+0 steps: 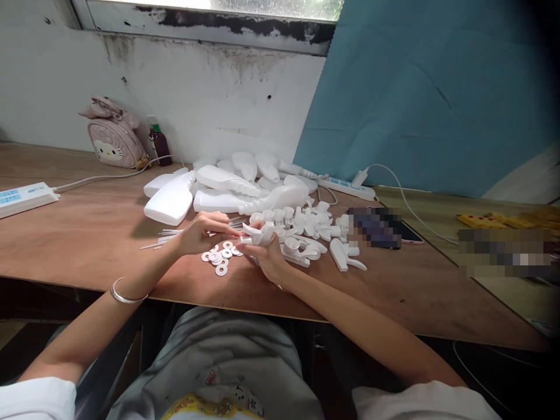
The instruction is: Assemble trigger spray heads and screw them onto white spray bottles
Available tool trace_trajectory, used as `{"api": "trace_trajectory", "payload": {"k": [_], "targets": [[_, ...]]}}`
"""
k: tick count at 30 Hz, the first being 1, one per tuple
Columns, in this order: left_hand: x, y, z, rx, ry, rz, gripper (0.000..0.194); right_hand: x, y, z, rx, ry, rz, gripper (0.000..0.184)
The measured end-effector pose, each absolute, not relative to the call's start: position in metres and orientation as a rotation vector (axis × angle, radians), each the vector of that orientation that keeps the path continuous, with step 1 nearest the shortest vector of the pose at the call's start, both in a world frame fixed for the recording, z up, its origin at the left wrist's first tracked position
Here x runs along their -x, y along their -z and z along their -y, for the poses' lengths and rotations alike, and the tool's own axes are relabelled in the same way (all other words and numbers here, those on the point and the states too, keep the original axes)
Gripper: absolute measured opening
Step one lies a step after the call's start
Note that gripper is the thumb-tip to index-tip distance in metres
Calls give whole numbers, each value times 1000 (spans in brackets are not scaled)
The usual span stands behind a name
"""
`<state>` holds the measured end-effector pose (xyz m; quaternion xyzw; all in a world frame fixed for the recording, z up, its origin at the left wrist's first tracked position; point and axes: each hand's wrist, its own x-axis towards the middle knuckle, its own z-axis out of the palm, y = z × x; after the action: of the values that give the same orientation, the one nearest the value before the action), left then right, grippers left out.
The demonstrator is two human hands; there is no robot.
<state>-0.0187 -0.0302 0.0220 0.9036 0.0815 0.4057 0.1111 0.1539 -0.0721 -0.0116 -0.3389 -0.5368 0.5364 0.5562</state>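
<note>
My right hand (272,260) is closed around a white trigger spray head (259,235), held just over the table near its front edge. The fingertips of my left hand (203,233) meet at the left end of that spray head; whatever small part they pinch is too small to make out. Below the hands lies a loose group of flat white ring washers (221,269). Thin clear tubes (168,234) lie beside and behind my left hand. Several more trigger spray heads (343,255) are piled to the right of my right hand.
White plastic bottles (170,199) lie heaped behind the hands. Power strips (27,197) sit at left and back right, with cables across the table. A pink bag (114,140) and a brown bottle (160,143) stand by the wall. A phone (406,227) lies at right.
</note>
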Motion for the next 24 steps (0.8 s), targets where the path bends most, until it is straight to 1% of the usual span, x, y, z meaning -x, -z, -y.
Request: {"api": "trace_trajectory", "payload": {"k": [6, 11, 14, 16, 24], "targets": [[15, -20, 34, -2704, -1368, -383, 21, -156, 6, 69, 761, -1261, 1186, 23], [14, -18, 38, -2762, -1375, -451, 34, -155, 3, 69, 756, -1262, 1153, 21], [16, -16, 37, -2817, -1334, -512, 38, -155, 4, 70, 782, -1235, 1124, 23], [17, -15, 36, -2883, -1334, -530, 36, -156, 4, 69, 799, -1202, 1112, 21], [17, -10, 28, -3073, -1429, -716, 14, -157, 1, 68, 920, -1104, 1082, 21]]}}
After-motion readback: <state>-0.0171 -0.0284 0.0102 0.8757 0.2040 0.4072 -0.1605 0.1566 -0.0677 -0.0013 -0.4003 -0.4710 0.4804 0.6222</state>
